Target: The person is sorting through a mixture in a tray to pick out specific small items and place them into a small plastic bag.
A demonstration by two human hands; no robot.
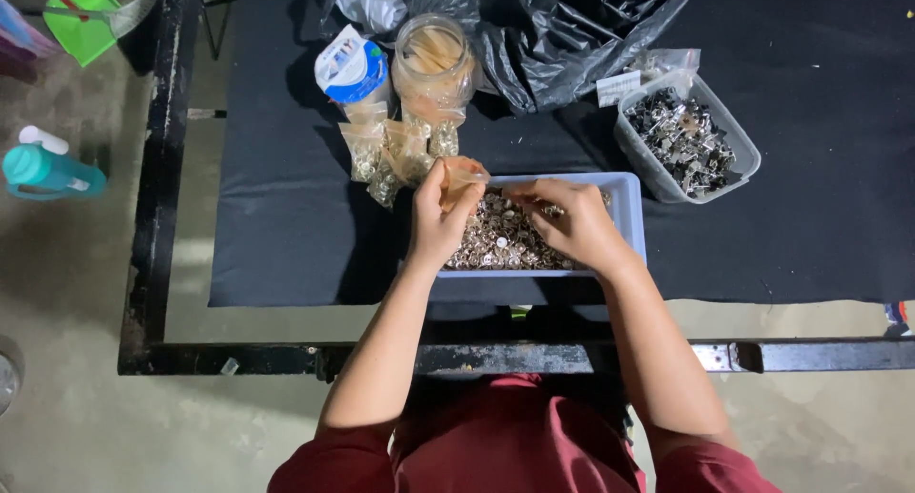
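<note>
Off the left edge of the surface (286, 264), a teal bottle (48, 169) is seen lying on the floor, with a green dustpan (84, 21) beyond it. Near the far edge, a white and blue pouch (351, 69) is stood just beside a clear jar (435, 59), and a cluster of small filled bags (391, 150) is laid in front of both.

The left hand (438, 221) is held over the left end of a pale blue tray (629, 212), which is set at the near edge of the surface. Its grip is closed on a small clear bag (464, 175), pinched between thumb and fingers, with the bag raised just above the tray. The tray is filled with small metal pieces (500, 240).

The right hand (572, 226) is rested over the middle of the tray, its fingertips drawn together on a few of the metal pieces, close beside the bag's mouth.

Behind the tray, a crumpled black plastic bag (572, 35) is spread along the far edge. To the right, well apart from the hands, a clear tub (739, 140) is set, holding darker metal clips (684, 140).
</note>
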